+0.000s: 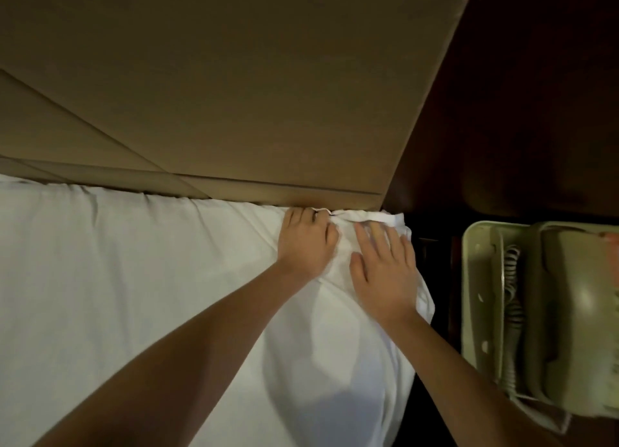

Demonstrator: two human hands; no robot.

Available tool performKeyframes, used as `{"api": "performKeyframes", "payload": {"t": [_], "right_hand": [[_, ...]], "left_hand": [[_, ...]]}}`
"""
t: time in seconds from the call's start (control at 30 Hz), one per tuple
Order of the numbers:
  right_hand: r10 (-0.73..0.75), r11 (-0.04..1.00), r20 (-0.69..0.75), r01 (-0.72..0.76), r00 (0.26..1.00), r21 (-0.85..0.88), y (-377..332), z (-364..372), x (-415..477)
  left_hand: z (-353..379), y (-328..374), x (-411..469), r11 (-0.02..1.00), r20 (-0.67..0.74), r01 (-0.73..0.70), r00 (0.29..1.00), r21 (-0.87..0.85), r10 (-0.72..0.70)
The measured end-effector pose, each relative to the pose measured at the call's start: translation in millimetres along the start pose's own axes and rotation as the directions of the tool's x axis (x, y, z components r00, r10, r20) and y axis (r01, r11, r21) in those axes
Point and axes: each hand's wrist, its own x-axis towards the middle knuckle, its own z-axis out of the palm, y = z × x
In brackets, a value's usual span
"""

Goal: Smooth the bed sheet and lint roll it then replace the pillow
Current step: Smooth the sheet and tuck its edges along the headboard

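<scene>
Head view, the only feed I have:

1. Sheet (134, 296): white, fills the lower left and centre of the frame and is spread over the bed up to the headboard. Shallow creases fan from the upper centre toward the left. I judge the smoothing step under way and not finished.
2. Bunched edge (368, 218): a rolled strip of the sheet at the corner, centre right of the frame, lying right against the foot of the headboard. I read it as slack gathered there for tucking.
3. Left hand (306, 242): centre of the frame, fingers curled over the sheet where it meets the headboard, thumb closing on a fold. It grips the cloth, I think to draw it taut toward the corner.
4. Right hand (385, 265): just right of the left hand, palm down, fingers straight and spread, pressing the sheet flat at the corner. It is probably pinning the cloth so the other hand's pull does not drag it.
5. Headboard (234, 94): tan, padded, with seamed panels, across the upper half of the frame.
6. Telephone (562, 312): pale corded set at the right edge of the frame, apart from the bed and playing no part here.
7. Pillow and lint roller: neither is in view, and I count both steps as not yet done
</scene>
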Motion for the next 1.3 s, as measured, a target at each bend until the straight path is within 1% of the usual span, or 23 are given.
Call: {"api": "performKeyframes", "payload": {"t": [0.03,0.1,0.17,0.23,0.3,0.43,0.5,0.57,0.6,0.63,0.7,0.73,0.77,0.8,0.83,0.87,0.9,0.93,0.97,1.1,1.2,1.27,1.3], "right_hand": [[-0.007,1.000,0.011,0.007,1.000,-0.019,5,1,1],[-0.033,0.999,0.086,0.036,0.996,-0.035,10,-3,5],[-0.016,1.000,0.190,0.020,0.982,-0.019,9,-5,5],[0.045,0.999,0.294,-0.050,0.955,0.009,10,-3,7],[0.107,0.989,0.403,-0.137,0.909,0.047,15,8,17],[0.145,0.974,0.504,-0.212,0.852,0.079,22,13,37],[0.215,0.901,0.529,-0.376,0.821,0.218,22,5,45],[0.255,0.864,0.570,-0.449,0.781,0.229,15,-1,54],[0.266,0.872,0.565,-0.445,0.781,0.205,9,-3,55],[0.277,0.893,0.518,-0.415,0.809,0.171,1,-4,52],[0.290,0.929,0.355,-0.351,0.889,0.118,-20,-9,39],[0.259,0.947,0.259,-0.297,0.931,0.121,-29,-9,30],[0.194,0.966,0.197,-0.222,0.961,0.131,-37,-9,23],[0.116,0.984,0.140,-0.133,0.983,0.120,-43,-9,18],[0.045,0.993,0.131,-0.059,0.990,0.103,-46,-7,17],[-0.032,0.997,0.132,0.022,0.991,0.079,-50,-4,18],[-0.090,0.994,0.182,0.078,0.979,0.071,-55,-2,20],[-0.125,0.991,0.218,0.111,0.968,0.079,-62,0,24],[-0.134,0.990,0.265,0.119,0.955,0.072,-70,1,27],[-0.076,0.997,0.436,0.083,0.897,0.003,-95,10,44],[-0.012,0.997,0.444,0.047,0.896,-0.068,-107,12,44],[-0.017,0.994,0.395,0.058,0.918,-0.094,-113,16,40],[-0.050,0.993,0.370,0.087,0.928,-0.084,-119,17,38]], "left_hand": [[1,0,-5,1.000,-0.088,-0.003,0.996,-0.014,0.002],[1,0,-17,0.996,-0.129,-0.056,0.991,-0.067,0.047],[2,1,-26,0.979,-0.098,-0.183,0.980,-0.091,0.174],[3,2,-25,0.966,-0.021,-0.257,0.966,-0.038,0.256],[3,11,-16,0.974,0.049,-0.226,0.973,-0.032,0.227],[-6,30,4,0.983,0.107,-0.181,0.977,-0.026,0.183],[-13,34,18,0.991,0.198,-0.134,0.972,0.008,0.130],[-18,36,31,1.000,0.290,-0.017,0.957,0.010,0.013],[-21,36,36,0.999,0.333,0.042,0.942,-0.003,-0.038],[-21,34,39,0.998,0.357,0.063,0.933,-0.028,-0.049],[-20,23,33,0.980,0.406,0.031,0.913,-0.195,0.051],[-22,14,25,0.950,0.391,-0.013,0.909,-0.313,0.141],[-24,2,16,0.918,0.322,-0.070,0.924,-0.391,0.207],[-26,-14,11,0.917,0.214,-0.121,0.953,-0.379,0.214],[-29,-30,7,0.952,0.115,-0.138,0.978,-0.275,0.175],[-33,-47,2,0.985,0.074,-0.098,0.991,-0.140,0.109],[-37,-63,-3,0.999,0.088,-0.042,0.995,-0.019,0.044],[-38,-77,-7,0.998,0.154,0.012,0.988,0.061,-0.021],[-37,-86,-8,0.995,0.232,0.049,0.970,0.085,-0.067],[-33,-90,10,0.995,0.354,0.092,0.931,0.026,-0.095],[-40,-111,17,0.978,0.433,0.128,0.900,-0.165,-0.044],[-44,-134,13,0.940,0.402,0.096,0.914,-0.328,0.048],[-44,-141,8,0.933,0.326,0.007,0.938,-0.361,0.119]]}}
